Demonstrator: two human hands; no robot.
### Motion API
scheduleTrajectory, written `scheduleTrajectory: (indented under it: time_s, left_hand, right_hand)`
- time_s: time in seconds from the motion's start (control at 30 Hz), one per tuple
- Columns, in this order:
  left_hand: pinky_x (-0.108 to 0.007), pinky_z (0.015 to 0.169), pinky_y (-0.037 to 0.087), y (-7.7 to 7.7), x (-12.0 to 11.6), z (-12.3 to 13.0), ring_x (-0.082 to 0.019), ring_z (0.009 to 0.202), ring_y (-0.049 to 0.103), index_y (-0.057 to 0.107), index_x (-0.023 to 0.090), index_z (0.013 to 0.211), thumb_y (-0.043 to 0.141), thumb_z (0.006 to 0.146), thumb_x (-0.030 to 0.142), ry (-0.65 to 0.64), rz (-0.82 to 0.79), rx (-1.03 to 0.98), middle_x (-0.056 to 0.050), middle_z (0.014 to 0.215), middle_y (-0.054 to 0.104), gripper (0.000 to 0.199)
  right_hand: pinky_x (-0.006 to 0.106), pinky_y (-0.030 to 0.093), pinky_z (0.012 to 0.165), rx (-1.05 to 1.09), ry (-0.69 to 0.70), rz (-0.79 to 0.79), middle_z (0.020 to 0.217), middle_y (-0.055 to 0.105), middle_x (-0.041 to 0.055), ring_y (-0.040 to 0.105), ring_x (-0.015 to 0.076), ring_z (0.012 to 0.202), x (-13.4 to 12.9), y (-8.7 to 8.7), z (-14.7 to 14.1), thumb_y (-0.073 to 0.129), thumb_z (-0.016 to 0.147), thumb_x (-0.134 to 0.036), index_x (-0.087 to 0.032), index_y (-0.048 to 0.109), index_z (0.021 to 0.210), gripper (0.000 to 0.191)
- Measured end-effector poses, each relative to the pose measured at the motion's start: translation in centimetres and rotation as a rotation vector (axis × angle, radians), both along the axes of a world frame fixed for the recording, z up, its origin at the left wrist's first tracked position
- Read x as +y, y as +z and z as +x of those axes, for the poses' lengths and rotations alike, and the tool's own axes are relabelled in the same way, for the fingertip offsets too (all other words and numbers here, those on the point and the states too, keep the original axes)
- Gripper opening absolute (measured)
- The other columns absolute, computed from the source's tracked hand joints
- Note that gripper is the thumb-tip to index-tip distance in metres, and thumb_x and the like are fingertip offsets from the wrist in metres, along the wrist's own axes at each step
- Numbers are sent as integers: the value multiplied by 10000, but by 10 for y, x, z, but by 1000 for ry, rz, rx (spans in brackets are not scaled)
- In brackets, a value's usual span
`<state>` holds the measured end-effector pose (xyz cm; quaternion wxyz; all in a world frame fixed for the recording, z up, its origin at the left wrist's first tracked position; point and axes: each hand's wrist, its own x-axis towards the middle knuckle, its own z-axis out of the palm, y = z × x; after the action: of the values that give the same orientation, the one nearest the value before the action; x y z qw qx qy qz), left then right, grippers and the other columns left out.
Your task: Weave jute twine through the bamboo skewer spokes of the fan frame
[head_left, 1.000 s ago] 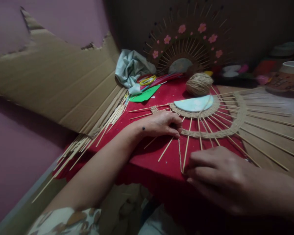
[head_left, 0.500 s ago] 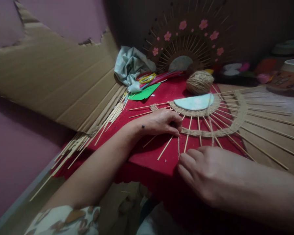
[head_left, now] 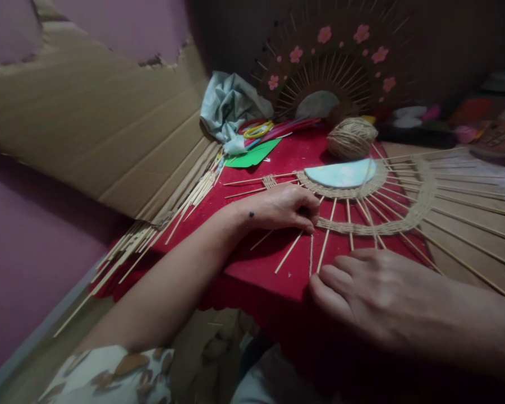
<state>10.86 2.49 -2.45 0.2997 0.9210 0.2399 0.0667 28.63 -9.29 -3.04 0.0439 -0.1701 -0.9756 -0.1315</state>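
A half-round fan frame with a light blue centre (head_left: 340, 174) lies on the red cloth (head_left: 273, 261), its thin sticks (head_left: 328, 235) spreading outward. A woven twine band (head_left: 382, 227) crosses the sticks in an arc. My left hand (head_left: 292, 207) is closed on the band's left part, thumb and finger pinched together. Below it, a strand of twine (head_left: 311, 255) runs down to my right hand (head_left: 353, 286), whose fingers are closed round it. More twine passes from the centre's edge down to the right hand's knuckles.
Behind the frame sit a twine ball (head_left: 352, 137), a green sheet (head_left: 252, 154) and a crumpled cloth (head_left: 231, 106). Loose sticks (head_left: 147, 238) lie at left beside a cardboard sheet (head_left: 92, 118). A flowered fan (head_left: 328, 67) stands at the back, with a jar (head_left: 500, 137) at right.
The view has shifted slightly, so most things appear a little further right. Both hands keep nearly the same pose, and the twine still runs between them.
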Motion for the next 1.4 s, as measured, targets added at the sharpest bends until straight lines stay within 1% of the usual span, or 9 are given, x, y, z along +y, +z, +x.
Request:
scheduleTrajectory:
  time_s: [0.17, 0.3, 0.5, 0.73, 0.83, 1.0, 1.17, 1.27, 1.4]
  left_hand:
    - [-212, 668, 390, 0, 1, 1, -102, 721, 535, 658, 125, 777, 678, 751, 159, -7, 3, 4, -6, 742, 612, 47]
    - [-208, 658, 387, 0, 1, 1, -99, 708, 532, 660, 118, 782, 683, 750, 164, -3, 0, 1, -7, 739, 611, 60]
    - [-212, 665, 393, -1, 0, -1, -100, 720, 532, 668, 110, 804, 676, 756, 158, -15, -7, -18, -14, 761, 609, 69]
    - [-233, 679, 411, 4, 2, -10, -106, 724, 540, 680, 121, 854, 650, 782, 195, -58, -118, -65, -17, 767, 628, 108]
    - [-234, 704, 419, 12, -10, -18, -108, 748, 550, 674, 130, 850, 647, 777, 173, -12, -68, -96, -18, 785, 631, 89]
    - [-212, 713, 421, 19, -47, -29, -104, 783, 541, 648, 145, 839, 598, 837, 190, 20, 0, -87, -23, 849, 592, 66]
    - [-200, 658, 394, 6, -71, -29, -102, 766, 511, 628, 146, 851, 617, 835, 245, -20, 33, 9, -13, 859, 540, 102]
    - [-209, 671, 386, -1, -75, -26, -119, 797, 495, 597, 153, 833, 599, 840, 243, 10, 98, 6, -15, 863, 525, 90]
    - [-230, 664, 381, -3, -76, -24, -135, 789, 477, 563, 164, 828, 566, 849, 246, 25, 133, 24, -19, 866, 517, 84]
  right_hand:
    - [285, 285, 512, 18, 9, -161, 673, 544, 7, 474, 141, 546, 6, 2, 1, 451, 854, -113, -180, 493, 819, 87]
    - [303, 286, 531, -3, 0, -62, 659, 545, 11, 483, 161, 554, 4, 6, -1, 469, 818, -100, -188, 503, 805, 96]
    - [311, 192, 504, -45, 5, 79, 605, 504, 9, 401, 150, 509, -2, 3, -2, 464, 802, -120, -188, 488, 794, 72]
    - [304, 226, 533, -33, -34, -16, 664, 520, 1, 433, 157, 558, 1, -7, 2, 456, 835, -137, -194, 462, 849, 59]
    - [302, 234, 540, -12, -31, -60, 679, 533, 0, 437, 159, 570, 4, -12, 4, 439, 859, -142, -196, 454, 865, 56]
    - [304, 254, 556, -2, -13, -41, 715, 568, 18, 458, 163, 595, 7, -15, 7, 420, 859, -118, -185, 473, 907, 98]
    - [311, 262, 567, 23, -17, 3, 730, 580, 17, 469, 174, 602, 5, -16, 7, 400, 876, -144, -180, 479, 942, 109]
    - [310, 264, 575, 32, -12, 13, 741, 587, 23, 468, 172, 602, 5, -17, 7, 382, 890, -151, -183, 481, 930, 112]
    - [303, 261, 580, 45, -12, 8, 739, 586, 26, 466, 167, 608, 6, -19, 8, 382, 881, -146, -184, 489, 922, 121]
